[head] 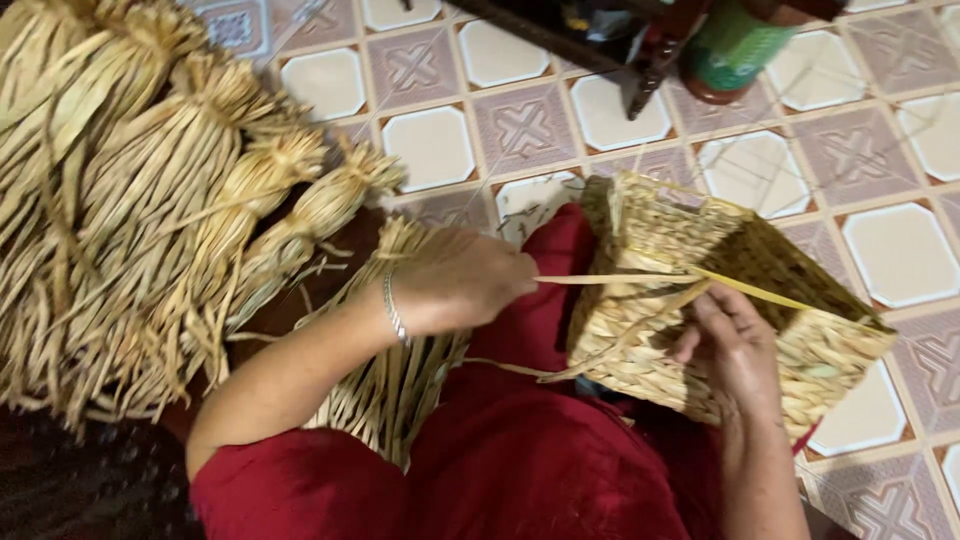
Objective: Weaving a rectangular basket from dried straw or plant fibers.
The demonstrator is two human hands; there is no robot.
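I see left hand [455, 280] pinching straw strip [620, 279] taut across woven basket [800, 350]; right hand [735, 350] gripping basket rim, steadying it on lap.

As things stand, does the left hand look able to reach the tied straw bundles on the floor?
Probably yes. The left hand pinches a straw strip beside the woven basket, and the straw bundles lie close on its left with nothing between. It would have to let go of the strip first.
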